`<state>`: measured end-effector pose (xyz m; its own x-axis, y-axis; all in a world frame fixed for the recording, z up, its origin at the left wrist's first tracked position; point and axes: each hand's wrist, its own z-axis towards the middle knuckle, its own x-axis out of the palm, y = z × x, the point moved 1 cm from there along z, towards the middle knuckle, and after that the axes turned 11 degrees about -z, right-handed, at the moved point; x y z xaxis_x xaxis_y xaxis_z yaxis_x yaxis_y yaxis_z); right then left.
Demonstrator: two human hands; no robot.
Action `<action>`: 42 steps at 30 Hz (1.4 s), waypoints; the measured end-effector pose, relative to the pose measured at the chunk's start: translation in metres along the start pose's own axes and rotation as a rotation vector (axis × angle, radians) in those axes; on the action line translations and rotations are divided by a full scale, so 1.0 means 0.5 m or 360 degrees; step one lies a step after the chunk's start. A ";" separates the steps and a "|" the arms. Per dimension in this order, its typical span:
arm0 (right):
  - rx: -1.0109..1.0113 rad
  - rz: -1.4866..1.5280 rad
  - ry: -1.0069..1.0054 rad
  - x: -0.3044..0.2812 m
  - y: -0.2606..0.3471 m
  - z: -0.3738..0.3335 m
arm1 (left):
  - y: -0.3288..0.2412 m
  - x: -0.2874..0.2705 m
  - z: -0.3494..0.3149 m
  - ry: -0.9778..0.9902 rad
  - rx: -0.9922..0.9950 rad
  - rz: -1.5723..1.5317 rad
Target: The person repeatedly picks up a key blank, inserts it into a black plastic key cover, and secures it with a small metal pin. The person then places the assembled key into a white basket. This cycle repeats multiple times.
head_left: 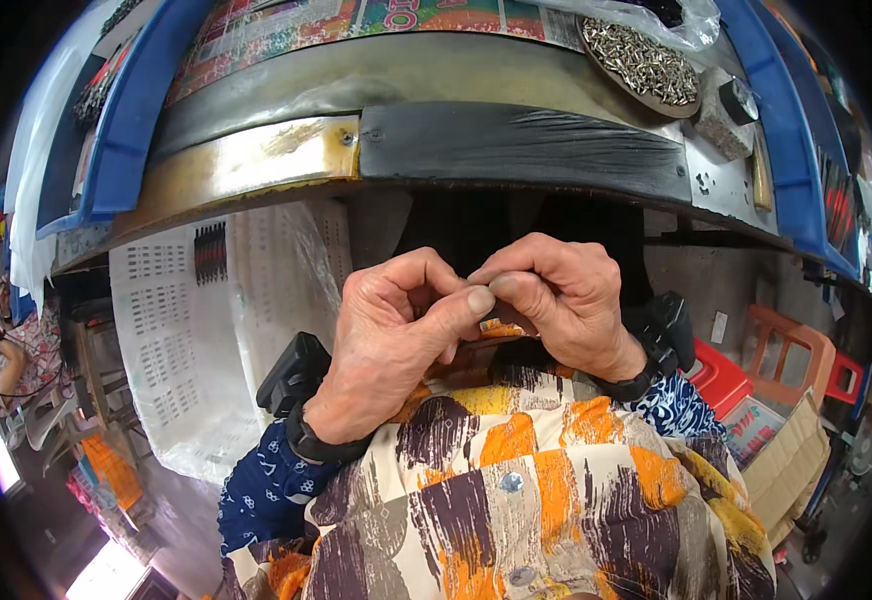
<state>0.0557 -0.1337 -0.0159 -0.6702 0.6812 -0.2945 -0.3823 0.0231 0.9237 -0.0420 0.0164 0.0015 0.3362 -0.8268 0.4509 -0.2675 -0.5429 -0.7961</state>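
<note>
My left hand [389, 333] and my right hand [567, 303] meet in front of my patterned apron [516, 480]. Thumbs and forefingers are pinched closed on both, tips touching. Whatever they hold between the fingertips is too small or hidden to make out. Just beyond them runs the workbench edge, faced with a black pad [526, 142] and a shiny metal strip [256, 160]. On the bench at the far right lies a round dish [678, 112] heaped with small silvery metal pieces [646, 62].
A white plastic basket [171, 390] with a row of thin black-and-red pieces [211, 254] stands below the bench at left. Blue bins [151, 110] flank the bench. Beside the dish sits a grey block [724, 130]. Red stools [721, 375] and cardboard [794, 460] are at lower right.
</note>
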 end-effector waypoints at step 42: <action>0.0093 0.0256 0.0069 -0.048 0.007 -0.003 | -0.012 0.035 0.031 0.0134 -0.0093 0.0077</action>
<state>0.0697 -0.1512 -0.0061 -0.7472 0.6472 -0.1510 -0.2311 -0.0399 0.9721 -0.0204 0.0078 0.0079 0.2456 -0.8602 0.4469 -0.3345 -0.5079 -0.7938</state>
